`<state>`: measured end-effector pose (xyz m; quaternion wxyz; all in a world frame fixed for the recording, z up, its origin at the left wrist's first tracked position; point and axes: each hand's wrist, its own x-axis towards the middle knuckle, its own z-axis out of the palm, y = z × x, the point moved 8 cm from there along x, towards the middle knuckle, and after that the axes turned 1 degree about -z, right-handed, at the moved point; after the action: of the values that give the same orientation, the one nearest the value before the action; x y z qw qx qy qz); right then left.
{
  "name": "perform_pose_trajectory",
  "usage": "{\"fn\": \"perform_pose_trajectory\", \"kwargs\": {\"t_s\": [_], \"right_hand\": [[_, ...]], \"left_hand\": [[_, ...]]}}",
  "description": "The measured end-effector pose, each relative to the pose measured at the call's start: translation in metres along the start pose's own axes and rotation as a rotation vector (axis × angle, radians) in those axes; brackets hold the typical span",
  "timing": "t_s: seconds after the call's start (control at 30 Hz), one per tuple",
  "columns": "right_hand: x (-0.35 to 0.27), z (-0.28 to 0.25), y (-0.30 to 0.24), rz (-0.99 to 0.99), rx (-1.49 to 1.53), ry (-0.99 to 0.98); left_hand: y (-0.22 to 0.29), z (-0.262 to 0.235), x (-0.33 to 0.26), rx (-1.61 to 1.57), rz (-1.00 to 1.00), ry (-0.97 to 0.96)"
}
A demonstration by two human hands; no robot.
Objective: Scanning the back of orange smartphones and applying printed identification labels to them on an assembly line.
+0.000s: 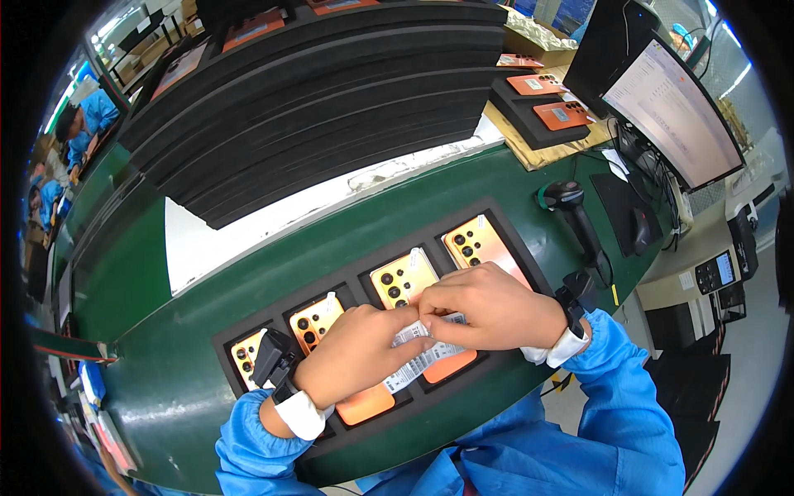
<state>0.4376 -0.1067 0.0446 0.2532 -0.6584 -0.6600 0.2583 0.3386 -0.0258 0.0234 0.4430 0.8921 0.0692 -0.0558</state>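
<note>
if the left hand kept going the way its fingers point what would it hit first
Most likely the right hand: the left hand points right, their fingertips already meet over the white label strip above the orange phones. Depth is unclear.
</note>
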Motion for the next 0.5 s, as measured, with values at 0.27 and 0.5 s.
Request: {"fn": "perform_pose_trajectory", "kwargs": {"t_s": [0.27, 0.5], "right_hand": [[-0.002, -0.012, 0.006, -0.042, 0.093, 0.153], [-0.002, -0.016, 0.041, 0.220, 0.039, 0.121]], "left_hand": [[0.003, -0.010, -0.002, -0.050, -0.082, 0.027], [0.016, -0.015, -0.009, 0.186, 0.111, 0.301]]}}
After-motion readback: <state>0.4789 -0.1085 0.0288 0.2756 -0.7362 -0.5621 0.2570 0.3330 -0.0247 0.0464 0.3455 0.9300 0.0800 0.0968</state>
